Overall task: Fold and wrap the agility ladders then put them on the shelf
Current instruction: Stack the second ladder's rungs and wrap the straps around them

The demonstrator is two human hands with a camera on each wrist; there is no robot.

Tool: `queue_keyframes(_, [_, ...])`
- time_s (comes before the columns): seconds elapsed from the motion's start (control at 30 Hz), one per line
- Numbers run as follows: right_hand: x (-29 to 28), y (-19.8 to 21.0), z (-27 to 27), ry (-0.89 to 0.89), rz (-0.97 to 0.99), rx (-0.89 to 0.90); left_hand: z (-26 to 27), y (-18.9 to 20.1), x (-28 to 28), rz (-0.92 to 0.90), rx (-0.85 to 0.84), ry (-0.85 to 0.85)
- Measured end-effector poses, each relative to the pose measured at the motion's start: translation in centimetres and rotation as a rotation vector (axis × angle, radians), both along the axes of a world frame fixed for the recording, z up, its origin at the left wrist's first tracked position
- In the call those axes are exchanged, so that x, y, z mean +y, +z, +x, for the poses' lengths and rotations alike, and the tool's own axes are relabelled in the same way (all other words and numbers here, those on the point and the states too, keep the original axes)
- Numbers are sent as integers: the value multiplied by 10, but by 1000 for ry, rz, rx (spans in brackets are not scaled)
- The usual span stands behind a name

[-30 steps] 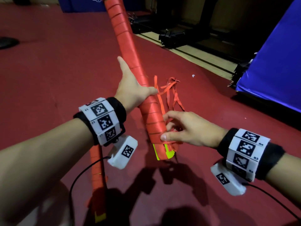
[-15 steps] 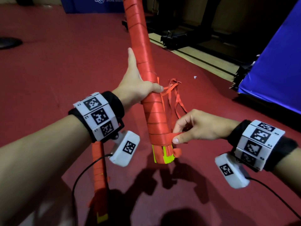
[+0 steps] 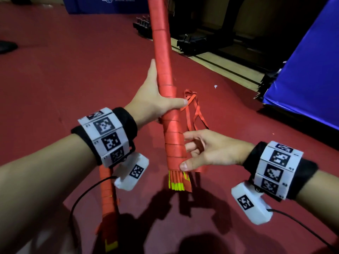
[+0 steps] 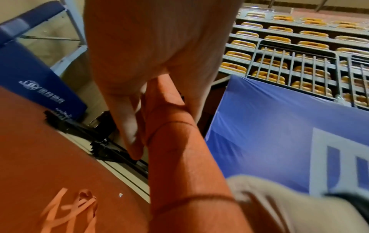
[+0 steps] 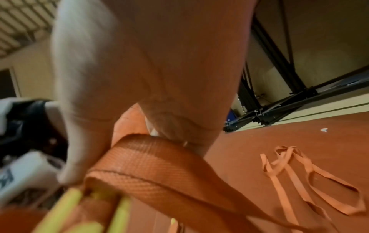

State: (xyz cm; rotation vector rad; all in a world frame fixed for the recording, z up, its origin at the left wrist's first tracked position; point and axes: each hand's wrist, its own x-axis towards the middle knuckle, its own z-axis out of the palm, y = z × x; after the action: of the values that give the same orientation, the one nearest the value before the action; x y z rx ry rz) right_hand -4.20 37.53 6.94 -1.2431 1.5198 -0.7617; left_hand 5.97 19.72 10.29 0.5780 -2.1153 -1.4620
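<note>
Slippage is the likely risk: if the right hand [image 3: 211, 153] slackens its thumb-and-finger pinch on the flat orange webbing strap [image 5: 159, 167], the wraps could loosen. The left hand [image 3: 156, 105] curls around the long red strap-wrapped agility ladder bundle [image 3: 165, 76], held upright above the red floor [image 3: 55, 70]. A second wrapped bundle [image 3: 108, 197] lies below the left wrist.

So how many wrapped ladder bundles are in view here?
2. One wrapped bundle stands upright, gripped by the left hand, with the right hand pinching strap near its base. A second bundle lies lower left, partly hidden behind the left forearm. Others could be out of view.
</note>
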Motion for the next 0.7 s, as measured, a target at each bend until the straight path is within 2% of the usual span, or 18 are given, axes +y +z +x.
queue_keyframes(0.07, [-1,0,5,-12,-9,-9,1,-2,-7,41,-68,27])
queue_keyframes(0.2, [-1,3,-5,54,41,222,-3,-5,-16,137,-138,96])
queue_keyframes(0.47, [-3,-1,-17,-43,-37,323,-3,-6,-12,386,-43,10])
queue_keyframes(0.57, [-8,-8,-9,-15,42,279,-2,-4,-7,430,-15,-10])
queue_keyframes(0.7, [-11,-10,-2,19,80,119,-4,3,-3,503,27,-31])
